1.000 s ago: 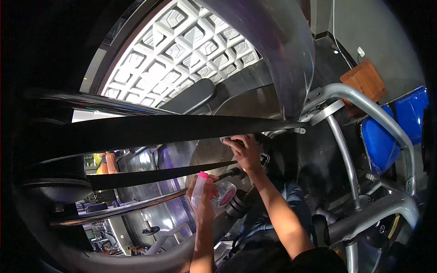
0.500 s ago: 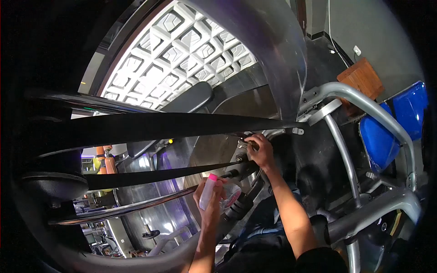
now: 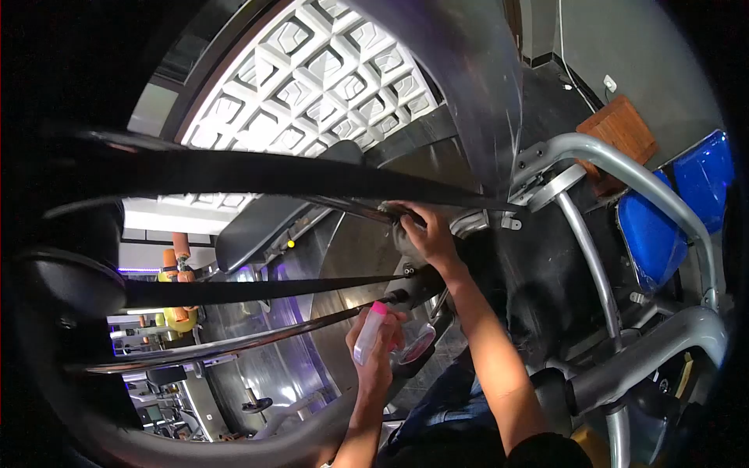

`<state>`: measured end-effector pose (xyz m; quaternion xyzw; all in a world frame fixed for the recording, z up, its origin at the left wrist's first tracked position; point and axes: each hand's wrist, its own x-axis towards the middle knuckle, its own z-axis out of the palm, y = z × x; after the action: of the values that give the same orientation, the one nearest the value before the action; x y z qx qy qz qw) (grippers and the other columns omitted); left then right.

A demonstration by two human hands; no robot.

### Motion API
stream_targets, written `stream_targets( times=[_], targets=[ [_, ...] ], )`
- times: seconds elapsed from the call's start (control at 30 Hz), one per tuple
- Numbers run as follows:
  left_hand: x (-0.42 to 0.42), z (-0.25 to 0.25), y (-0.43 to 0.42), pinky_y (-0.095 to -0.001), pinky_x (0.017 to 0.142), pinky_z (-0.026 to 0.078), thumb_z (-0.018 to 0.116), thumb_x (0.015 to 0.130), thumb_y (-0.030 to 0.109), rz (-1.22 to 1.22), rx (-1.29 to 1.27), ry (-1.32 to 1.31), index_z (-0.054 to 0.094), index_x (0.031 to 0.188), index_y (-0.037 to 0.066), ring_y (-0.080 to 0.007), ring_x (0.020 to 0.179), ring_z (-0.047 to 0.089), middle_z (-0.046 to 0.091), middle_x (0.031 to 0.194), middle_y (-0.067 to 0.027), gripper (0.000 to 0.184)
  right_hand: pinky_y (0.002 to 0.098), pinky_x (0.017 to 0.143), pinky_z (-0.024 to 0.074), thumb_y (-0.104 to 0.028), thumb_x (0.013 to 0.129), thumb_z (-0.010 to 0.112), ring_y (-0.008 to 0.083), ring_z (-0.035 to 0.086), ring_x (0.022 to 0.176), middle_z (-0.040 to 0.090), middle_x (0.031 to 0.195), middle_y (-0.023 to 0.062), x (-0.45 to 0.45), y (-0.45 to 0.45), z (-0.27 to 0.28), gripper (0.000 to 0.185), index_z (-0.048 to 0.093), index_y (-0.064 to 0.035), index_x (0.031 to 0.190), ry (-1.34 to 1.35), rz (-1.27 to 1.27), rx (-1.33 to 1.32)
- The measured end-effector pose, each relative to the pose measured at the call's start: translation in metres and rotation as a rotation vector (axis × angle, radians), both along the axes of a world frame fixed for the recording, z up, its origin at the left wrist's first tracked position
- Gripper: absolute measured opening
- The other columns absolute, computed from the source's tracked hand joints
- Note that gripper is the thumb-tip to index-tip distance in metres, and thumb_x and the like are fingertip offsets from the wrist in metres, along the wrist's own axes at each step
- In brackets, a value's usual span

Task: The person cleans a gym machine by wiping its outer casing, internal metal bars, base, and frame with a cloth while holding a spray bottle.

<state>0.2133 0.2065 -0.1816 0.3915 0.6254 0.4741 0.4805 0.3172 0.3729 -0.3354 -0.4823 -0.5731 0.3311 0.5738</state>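
Left fingers [image 3: 382, 343] | around clear, pink-topped spray bottle [image 3: 415, 346] | contents unclear

No lettering, brand or number legible in view; clear spray bottle [image 3: 409, 352] in left hand [image 3: 378, 368] shows pink label-like patch [image 3: 424, 338], too small to read

Patterned wall [image 3: 312, 86]: its white raised shapes were brightly lit.
Grey wall [image 3: 647, 47]: a white socket [image 3: 609, 83] was mounted on it.
Wooden furniture [image 3: 620, 136]: it was placed near blue seats [image 3: 651, 234].
Floor [image 3: 265, 374]: purple and white light [image 3: 288, 391] was reflected from its dark surface.
Orange and yellow shapes [image 3: 181, 246]: these were seen far off, perhaps equipment.
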Motion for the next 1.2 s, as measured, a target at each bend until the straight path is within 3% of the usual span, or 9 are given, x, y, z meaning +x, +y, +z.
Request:
stream_targets(
  times=[0.2, 0.3, 0.43, 0.57, 0.7, 0.8, 0.87, 1.0, 1.2],
  targets=[
    [0.005, -0.039, -0.010, -0.0266, 0.058, 0.045, 0.067, 0.093, 0.027, 0.015, 0.018, -0.115, 0.064, 0.097, -0.001, -0.0111, 0.062, 0.057, 0.069, 0.088, -0.0098, 0.028, 0.0389, 0.089, 0.0526, -0.004, 0.091, 0.056, 0.0341, 0.069, 0.102, 0.071, 0.106, 0.0187, 0.021, 0.002, -0.030, 0.027, 0.067, -0.0025, 0.116, -0.052, 0.145, -0.093],
    [0.013, -0.050, -0.014, -0.0262, 0.059, 0.044, 0.068, 0.093, 0.027, 0.026, 0.002, -0.096, 0.064, 0.096, -0.001, -0.0107, 0.063, 0.057, 0.068, 0.086, -0.0091, 0.028, 0.0430, 0.088, 0.0521, -0.012, 0.091, 0.058, 0.0383, 0.067, 0.101, 0.071, 0.107, 0.0194, 0.021, 0.014, -0.058, 0.030, 0.066, -0.0105, 0.120, -0.167, 0.217, -0.260],
    [0.009, -0.064, -0.019, -0.0260, 0.061, 0.043, 0.068, 0.091, 0.033, -0.013, -0.005, -0.088, 0.064, 0.094, 0.000, -0.0111, 0.066, 0.057, 0.066, 0.083, -0.0074, 0.033, 0.0346, 0.085, 0.0525, -0.011, 0.090, 0.060, 0.0257, 0.071, 0.096, 0.073, 0.105, 0.0129, 0.036, 0.038, -0.046, 0.027, 0.070, -0.0105, 0.115, -0.071, 0.468, -0.257],
    [0.010, -0.083, -0.020, -0.0239, 0.062, 0.041, 0.066, 0.091, 0.030, -0.008, -0.047, -0.136, 0.067, 0.095, 0.002, -0.0091, 0.069, 0.056, 0.067, 0.084, -0.0053, 0.029, 0.0277, 0.083, 0.0515, -0.001, 0.087, 0.057, 0.0117, 0.068, 0.092, 0.075, 0.101, 0.0084, 0.040, 0.062, 0.020, 0.027, 0.071, -0.0031, 0.110, 0.094, 0.663, -0.061],
    [0.005, -0.099, -0.016, -0.0242, 0.064, 0.041, 0.065, 0.090, 0.031, 0.039, 0.026, -0.095, 0.068, 0.091, 0.001, -0.0096, 0.072, 0.056, 0.069, 0.088, -0.0067, 0.031, 0.0271, 0.083, 0.0509, -0.002, 0.090, 0.057, 0.0109, 0.067, 0.094, 0.075, 0.101, 0.0080, 0.032, 0.065, 0.079, 0.025, 0.071, -0.0032, 0.110, 0.060, 0.651, -0.019],
    [0.002, -0.109, -0.018, -0.0247, 0.065, 0.041, 0.065, 0.089, 0.030, 0.094, 0.048, -0.100, 0.068, 0.090, 0.000, -0.0105, 0.074, 0.056, 0.069, 0.090, -0.0082, 0.031, 0.0270, 0.082, 0.0504, -0.005, 0.093, 0.056, 0.0111, 0.067, 0.095, 0.075, 0.101, 0.0084, 0.028, 0.059, 0.063, 0.022, 0.072, -0.0032, 0.109, -0.014, 0.585, -0.067],
    [-0.001, -0.117, -0.018, -0.0251, 0.067, 0.042, 0.065, 0.089, 0.029, 0.128, 0.068, -0.105, 0.068, 0.090, -0.001, -0.0109, 0.074, 0.057, 0.070, 0.090, -0.0089, 0.031, 0.0302, 0.086, 0.0514, -0.013, 0.098, 0.058, 0.0188, 0.068, 0.090, 0.073, 0.108, 0.0036, 0.028, 0.054, 0.016, 0.023, 0.068, -0.0121, 0.119, -0.075, 0.616, -0.111],
    [-0.005, -0.127, -0.025, -0.0267, 0.070, 0.044, 0.065, 0.089, 0.028, 0.140, 0.008, -0.184, 0.067, 0.091, -0.002, -0.0117, 0.077, 0.059, 0.070, 0.092, -0.0107, 0.030, 0.0324, 0.086, 0.0515, -0.009, 0.096, 0.057, 0.0212, 0.069, 0.091, 0.073, 0.106, 0.0090, 0.029, 0.026, -0.099, 0.023, 0.068, -0.0086, 0.116, -0.054, 0.437, -0.118],
    [-0.008, -0.140, -0.032, -0.0278, 0.069, 0.046, 0.065, 0.089, 0.026, 0.146, -0.008, -0.259, 0.065, 0.094, -0.003, -0.0120, 0.073, 0.060, 0.070, 0.095, -0.0132, 0.029, 0.0370, 0.089, 0.0510, -0.010, 0.093, 0.059, 0.0245, 0.069, 0.097, 0.072, 0.107, 0.0155, 0.029, 0.005, -0.086, 0.026, 0.066, -0.0019, 0.117, 0.053, 0.244, -0.140]
  ],
)
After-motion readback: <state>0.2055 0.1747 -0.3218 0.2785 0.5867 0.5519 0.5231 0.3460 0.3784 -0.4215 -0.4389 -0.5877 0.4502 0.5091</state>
